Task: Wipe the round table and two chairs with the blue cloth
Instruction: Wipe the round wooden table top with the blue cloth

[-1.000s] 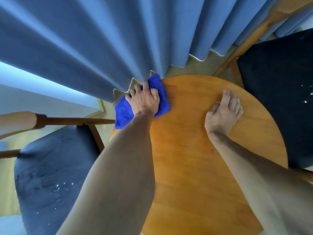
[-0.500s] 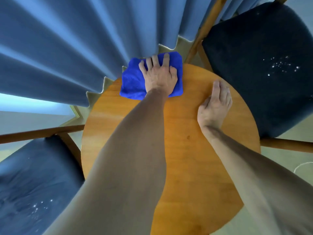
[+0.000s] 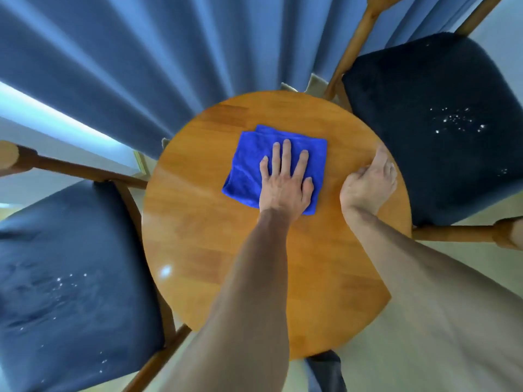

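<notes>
The blue cloth (image 3: 249,165) lies folded on the round wooden table (image 3: 212,250), a little beyond its middle. My left hand (image 3: 285,185) presses flat on the cloth's near right part, fingers spread and pointing away from me. At the table's right rim, my right hand (image 3: 368,188) rests with its fingers curled over the edge. One chair with a dark blue seat (image 3: 70,264) stands to the left of the table, and a second one (image 3: 438,108) stands at the upper right. Both seats carry small white specks.
A blue pleated curtain (image 3: 169,52) hangs right behind the table and touches its far edge. Wooden chair frames (image 3: 351,52) flank the table closely on both sides. Pale floor (image 3: 410,349) shows at the lower right.
My left hand has slid the cloth from the far rim by the curtain towards the table's middle. My right hand has moved to the right rim and curled over it. The view has shifted.
</notes>
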